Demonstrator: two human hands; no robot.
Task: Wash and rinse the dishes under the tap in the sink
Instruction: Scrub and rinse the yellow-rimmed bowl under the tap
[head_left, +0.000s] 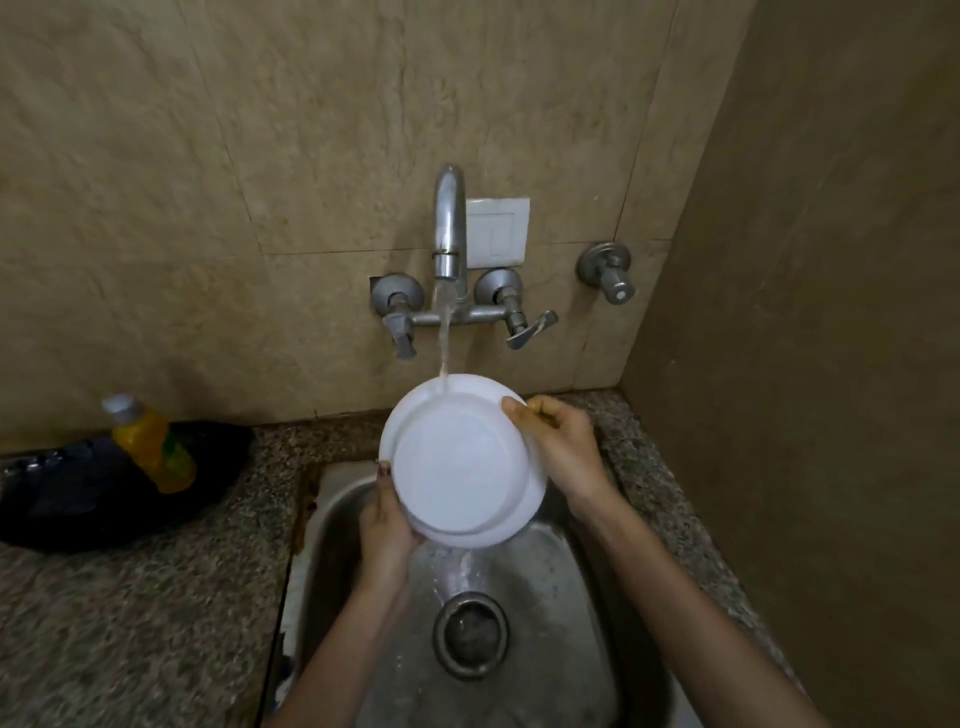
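Streaming from the tap (450, 228), water (444, 332) is caught on a white plate (462, 462) gripped above the sink (566, 623) by the left hand (384, 525) below and the right hand (561, 447) at its right rim.

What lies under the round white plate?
The stainless steel sink and its round metal drain, with water running off the round white plate. The plate hides the sink's rear wall and most fingers of the left hand.

The round white plate (462, 467) is being held tilted over the stainless steel sink (563, 597), catching water from the chrome tap (450, 223).
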